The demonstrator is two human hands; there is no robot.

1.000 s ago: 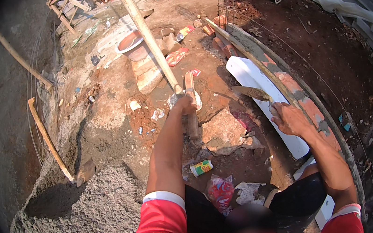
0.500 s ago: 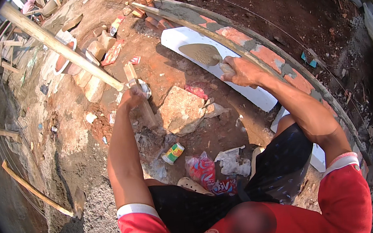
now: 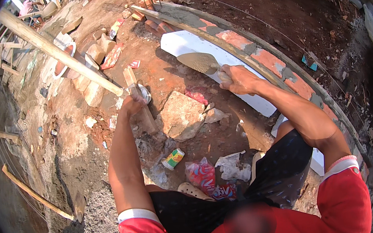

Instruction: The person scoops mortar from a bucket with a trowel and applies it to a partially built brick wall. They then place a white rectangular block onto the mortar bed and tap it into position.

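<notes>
In my right hand (image 3: pixel 238 80), closed round the handle, is a pointed trowel (image 3: pixel 199 63) with a grey, mortar-coloured blade. The blade points to the far left above a long white board (image 3: pixel 255 100), which lies beside a low brick wall (image 3: pixel 266 60). My left hand (image 3: pixel 133 103) is closed on a short, narrow wooden board (image 3: pixel 146 117); my fingers hide part of it. Just beyond that hand ends a long wooden pole (image 3: pixel 60 53), reaching in from the far left. Between my hands, on the ground, rests a large pale stone (image 3: pixel 180 116).
Near my feet lie a yellow-green packet (image 3: pixel 173 158), red plastic bags (image 3: pixel 201 175) and crumpled white plastic (image 3: pixel 233 166). Broken stones (image 3: pixel 95 53) and a white-rimmed bucket (image 3: pixel 64 66) stand far left. A thin line (image 3: pixel 248 14) runs above the soil beyond the wall.
My right hand has shifted slightly to the left and nearer to me, and the trowel's blade has swung with it. The left hand with the wooden board has barely moved.
</notes>
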